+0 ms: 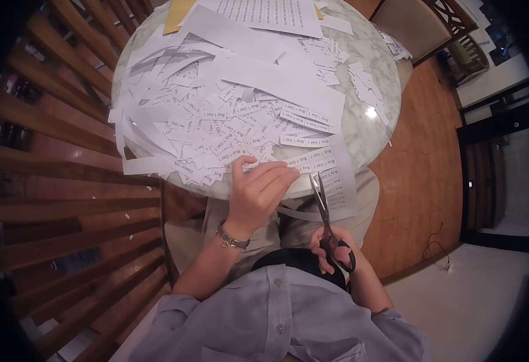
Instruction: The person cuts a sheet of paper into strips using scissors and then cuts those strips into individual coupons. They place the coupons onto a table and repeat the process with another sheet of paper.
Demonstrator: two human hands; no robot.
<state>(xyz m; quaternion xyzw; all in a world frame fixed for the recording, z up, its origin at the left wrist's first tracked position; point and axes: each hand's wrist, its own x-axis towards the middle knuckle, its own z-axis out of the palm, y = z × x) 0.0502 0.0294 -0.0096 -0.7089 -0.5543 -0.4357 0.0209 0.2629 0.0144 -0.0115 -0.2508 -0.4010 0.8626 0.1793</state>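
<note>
My left hand (263, 190), with a bracelet at its wrist, pinches the left edge of a printed paper sheet (344, 187) at the table's near edge. Its fingers lie together over the paper; part of the grip is hidden. The sheet carries rows reading "Buy 1 Get 1", and its lower part hangs over the edge. My right hand (330, 244) is closed around the dark handles of a pair of scissors (323, 205). Their blades point up at the sheet and stand slightly apart, just right of my left fingertips. Cut paper slips (216, 130) lie heaped beyond my left hand.
The round marble table (370, 142) also bears white paper strips (282, 81), a printed sheet (264, 15), a yellow envelope (177, 17) and a smaller pile of slips (367, 87) at right. A slatted wooden railing (83, 208) runs along the left. A chair (412, 27) stands beyond the table.
</note>
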